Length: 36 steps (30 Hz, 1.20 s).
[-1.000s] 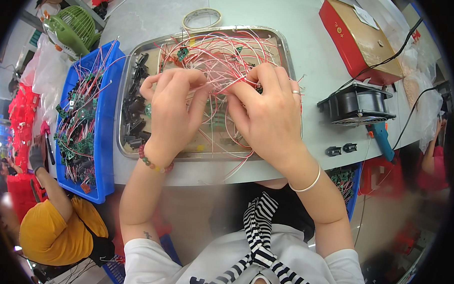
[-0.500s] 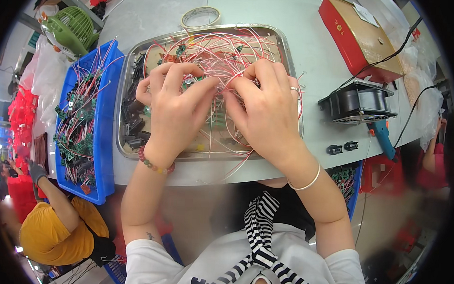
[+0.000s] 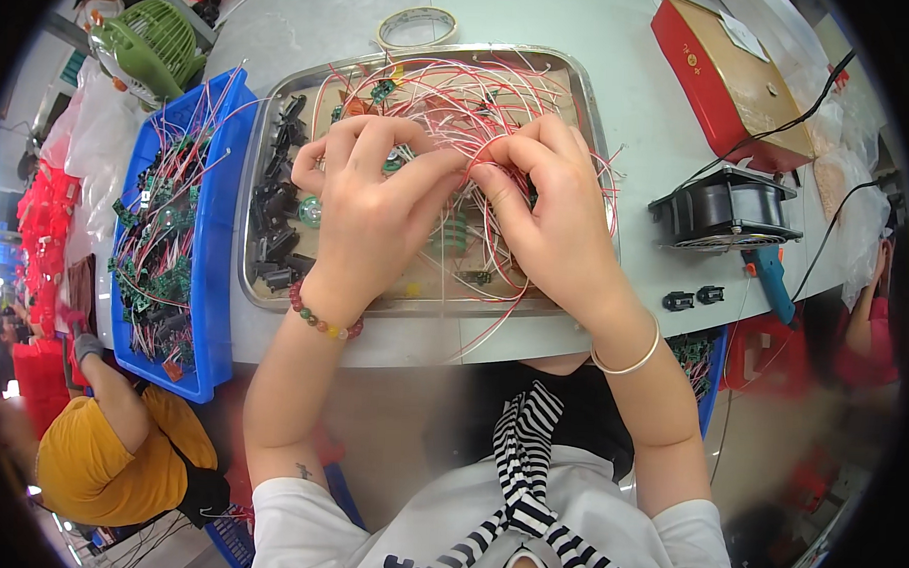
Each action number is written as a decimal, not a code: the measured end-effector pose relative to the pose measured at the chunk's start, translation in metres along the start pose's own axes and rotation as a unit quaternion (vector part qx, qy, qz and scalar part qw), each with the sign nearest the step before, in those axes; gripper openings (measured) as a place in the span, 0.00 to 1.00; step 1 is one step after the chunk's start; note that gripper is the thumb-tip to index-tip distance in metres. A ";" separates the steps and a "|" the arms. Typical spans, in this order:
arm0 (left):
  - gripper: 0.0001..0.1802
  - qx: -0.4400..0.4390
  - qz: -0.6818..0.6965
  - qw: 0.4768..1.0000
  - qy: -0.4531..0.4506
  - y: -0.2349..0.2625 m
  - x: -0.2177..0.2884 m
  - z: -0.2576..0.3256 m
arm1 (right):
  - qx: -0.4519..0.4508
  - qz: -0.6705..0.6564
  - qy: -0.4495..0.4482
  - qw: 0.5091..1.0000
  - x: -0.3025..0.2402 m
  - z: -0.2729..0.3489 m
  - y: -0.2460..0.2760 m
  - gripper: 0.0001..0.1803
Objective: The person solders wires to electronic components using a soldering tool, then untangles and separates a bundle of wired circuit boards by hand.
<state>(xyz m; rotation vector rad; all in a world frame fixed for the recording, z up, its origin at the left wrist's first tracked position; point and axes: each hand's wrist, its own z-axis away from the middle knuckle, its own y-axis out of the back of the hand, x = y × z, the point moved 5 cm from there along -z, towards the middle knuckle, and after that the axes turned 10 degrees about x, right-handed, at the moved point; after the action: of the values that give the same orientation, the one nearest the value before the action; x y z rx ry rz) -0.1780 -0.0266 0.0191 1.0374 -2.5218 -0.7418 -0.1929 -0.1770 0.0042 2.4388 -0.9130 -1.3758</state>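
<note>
Over a metal tray (image 3: 252, 217) my two hands meet at a bundle of thin red and white wires (image 3: 461, 109). My left hand (image 3: 377, 201) is closed, thumb and forefinger pinching at the wires. My right hand (image 3: 548, 197) also pinches them, its thumb pressed toward the forefinger. The wires fan out toward the tray's far side, and some hang over its near rim. Small black plastic parts (image 3: 274, 213) line the tray's left side. A green ribbed piece (image 3: 455, 234) lies below the hands. The exact wires between the fingertips are hard to make out.
At left stands a blue bin (image 3: 214, 276) of wired green circuit boards. Behind the tray lies a tape roll (image 3: 416, 29). A red and gold box (image 3: 737, 79), black fan (image 3: 729, 208), blue-handled tool (image 3: 770, 280) and two black parts (image 3: 694, 297) are at right. A green fan (image 3: 142, 48) stands far left.
Both hands have shifted slightly right, still pinching the wires. The left fingertips have moved closer to the right hand. The view has shifted a little.
</note>
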 end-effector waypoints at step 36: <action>0.03 -0.026 0.062 0.995 0.076 0.004 -0.016 0.001 | 0.028 -0.017 -0.012 0.999 0.001 0.001 0.013 0.08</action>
<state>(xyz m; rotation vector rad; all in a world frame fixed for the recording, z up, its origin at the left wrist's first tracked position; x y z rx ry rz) -0.1692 -0.0122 0.0190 0.8757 -2.3978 -0.6639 -0.1987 -0.1877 0.0087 2.4946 -0.9328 -1.4133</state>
